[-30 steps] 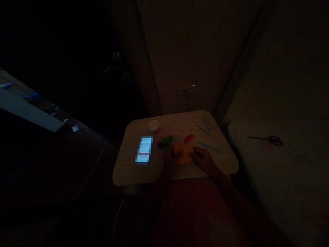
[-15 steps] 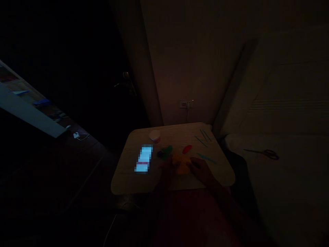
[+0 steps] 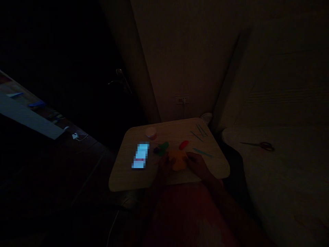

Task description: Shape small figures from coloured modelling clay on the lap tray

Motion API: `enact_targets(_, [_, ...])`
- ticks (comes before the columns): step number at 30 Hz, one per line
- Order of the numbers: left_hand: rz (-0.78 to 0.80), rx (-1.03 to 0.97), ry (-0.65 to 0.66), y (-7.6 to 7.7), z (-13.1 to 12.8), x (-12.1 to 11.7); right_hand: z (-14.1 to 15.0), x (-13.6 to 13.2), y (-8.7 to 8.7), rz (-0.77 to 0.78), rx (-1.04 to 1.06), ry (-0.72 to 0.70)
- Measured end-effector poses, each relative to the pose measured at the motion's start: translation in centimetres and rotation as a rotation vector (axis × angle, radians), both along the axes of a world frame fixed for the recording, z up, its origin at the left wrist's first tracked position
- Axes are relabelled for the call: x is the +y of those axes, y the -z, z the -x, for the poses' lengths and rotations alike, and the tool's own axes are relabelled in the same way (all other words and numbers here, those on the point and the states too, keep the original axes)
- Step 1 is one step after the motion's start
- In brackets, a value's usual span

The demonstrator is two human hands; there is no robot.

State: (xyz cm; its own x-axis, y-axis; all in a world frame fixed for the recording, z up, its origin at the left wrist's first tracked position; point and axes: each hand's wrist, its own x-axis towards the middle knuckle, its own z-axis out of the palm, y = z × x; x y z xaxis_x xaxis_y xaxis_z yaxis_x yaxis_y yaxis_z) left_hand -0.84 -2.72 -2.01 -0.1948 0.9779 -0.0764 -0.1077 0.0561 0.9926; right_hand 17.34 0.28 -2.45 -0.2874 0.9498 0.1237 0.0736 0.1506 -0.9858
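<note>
A flat orange piece, apparently modelling clay (image 3: 179, 162), lies near the front of a small wooden table. My left hand (image 3: 165, 165) grips its left edge, fingers curled over it. At the right edge my right hand (image 3: 198, 165) pinches the same piece. Just beyond it sits a red oblong lump (image 3: 184, 144). Green pieces (image 3: 163, 148) and a small dark purple lump (image 3: 156, 150) lie beside my left hand. To the right is a teal, knife-like tool (image 3: 203, 152). Dim light hides the fingertips' detail.
A glowing phone (image 3: 141, 156) lies on the table (image 3: 123, 180) at left, with a lidded tub (image 3: 151, 133) behind it. Several thin sticks (image 3: 202, 131) are at the back right. Scissors (image 3: 266, 146) rest on a pale padded surface. A wall socket (image 3: 182, 99) holds a plug.
The camera view has shifted, so the table sits lower and slightly further left than a second ago. Both hands stay on the orange clay, with only slight finger movement.
</note>
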Motion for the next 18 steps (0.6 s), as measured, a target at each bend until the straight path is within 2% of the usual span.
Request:
enact_targets(10, [-0.008, -0.014, 0.027, -0.14, 0.00, -0.07, -0.40, -0.30, -0.48, -0.008, -0.026, 0.016])
enact_targets(18, [-0.029, -0.011, 0.060, 0.13, 0.17, -0.06, -0.37, -0.22, -0.04, -0.026, 0.000, 0.018])
